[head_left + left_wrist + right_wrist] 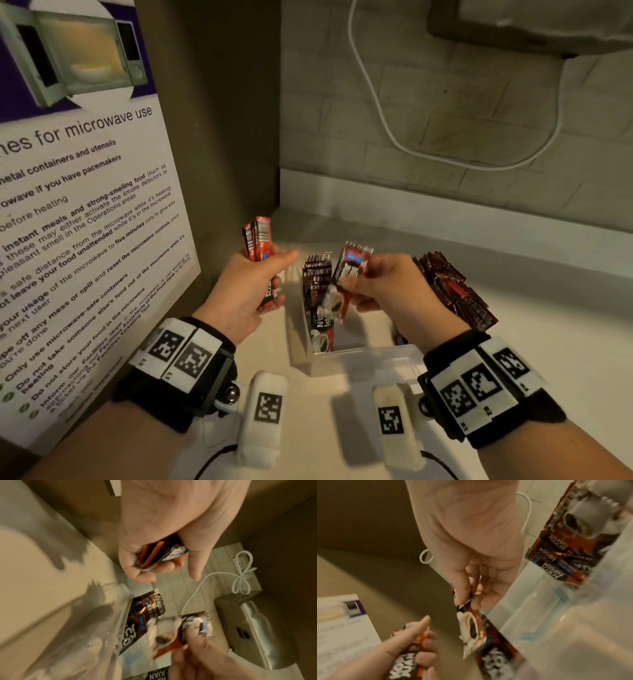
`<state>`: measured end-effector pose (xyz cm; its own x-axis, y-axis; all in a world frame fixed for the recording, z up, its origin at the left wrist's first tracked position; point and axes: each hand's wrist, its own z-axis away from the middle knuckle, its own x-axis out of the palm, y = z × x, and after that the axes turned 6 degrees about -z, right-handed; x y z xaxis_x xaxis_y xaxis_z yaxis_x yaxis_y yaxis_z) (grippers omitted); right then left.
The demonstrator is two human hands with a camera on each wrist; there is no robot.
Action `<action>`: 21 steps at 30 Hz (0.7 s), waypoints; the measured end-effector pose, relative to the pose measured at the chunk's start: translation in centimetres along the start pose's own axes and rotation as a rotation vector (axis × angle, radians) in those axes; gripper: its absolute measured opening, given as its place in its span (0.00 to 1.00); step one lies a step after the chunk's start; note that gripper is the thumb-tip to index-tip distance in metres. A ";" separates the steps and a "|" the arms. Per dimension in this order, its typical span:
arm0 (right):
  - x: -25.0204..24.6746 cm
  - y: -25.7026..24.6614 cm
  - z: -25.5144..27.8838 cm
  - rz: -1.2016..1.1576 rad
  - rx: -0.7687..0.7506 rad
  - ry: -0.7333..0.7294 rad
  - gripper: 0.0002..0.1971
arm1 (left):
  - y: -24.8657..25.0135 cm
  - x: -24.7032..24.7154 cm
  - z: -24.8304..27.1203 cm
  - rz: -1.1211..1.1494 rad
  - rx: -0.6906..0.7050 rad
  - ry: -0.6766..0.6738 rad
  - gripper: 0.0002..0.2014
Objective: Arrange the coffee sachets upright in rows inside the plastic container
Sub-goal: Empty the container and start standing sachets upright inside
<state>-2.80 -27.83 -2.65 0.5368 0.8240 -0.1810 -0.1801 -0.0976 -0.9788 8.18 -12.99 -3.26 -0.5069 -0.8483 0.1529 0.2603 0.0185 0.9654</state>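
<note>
Two hands work above a clear plastic container [363, 359]: the left hand [239, 291] grips several sachets [257, 240], the right hand [387, 287] pinches one sachet [349, 270] over the upright row [317, 284] against its left wall.

Dim warm indoor light. Hard shadows fall on the desk [34, 563] in the left wrist view. Head view is fairly sharp but bends at its edges. Both wrist views are motion-blurred, worst on the near sachet [164, 632] and plastic container [573, 615].
</note>
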 end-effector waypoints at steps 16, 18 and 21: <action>3.0 3.1 -1.4 0.676 0.105 -0.171 0.12 | -2.5 1.4 2.0 0.171 -0.134 -0.218 0.11; 3.2 2.8 -1.1 0.721 0.099 -0.268 0.12 | -2.4 1.7 2.1 0.183 -0.139 -0.226 0.11; 3.7 2.5 -0.9 0.851 0.033 -0.331 0.16 | -2.5 2.0 2.1 0.190 -0.137 -0.234 0.10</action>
<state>-0.51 -25.56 -5.86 -0.0503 0.5998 -0.7985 -0.4332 -0.7335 -0.5237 4.77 -13.62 -4.87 -0.6097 -0.6917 0.3871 0.4682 0.0797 0.8800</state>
